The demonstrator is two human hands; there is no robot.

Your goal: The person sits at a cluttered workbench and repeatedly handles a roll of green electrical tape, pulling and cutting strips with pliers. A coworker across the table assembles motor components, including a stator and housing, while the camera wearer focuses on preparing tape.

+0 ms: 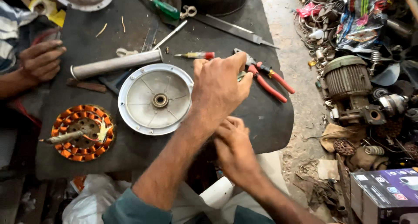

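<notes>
My left hand (219, 85) reaches over the dark work mat (270, 124), fingers curled down at the head of red-handled pliers (270, 81). Something small and greenish shows between thumb and fingers; whether the hand grips anything is unclear. My right hand (234, 142) sits lower, at the mat's front edge, partly under my left forearm with its fingers bent and hidden. A white round motor cover (155, 100) with a centre bearing lies just left of my left hand.
A copper-wound stator (82, 132) lies front left, a grey metal tube (115, 64) behind it. A green screwdriver (165, 7), a small red-tipped tester (198, 55) and a flat file (237, 29) lie farther back. Another person's hand (41, 60) rests at left. An old motor (348, 82), scrap and a box (385, 193) fill the floor at right.
</notes>
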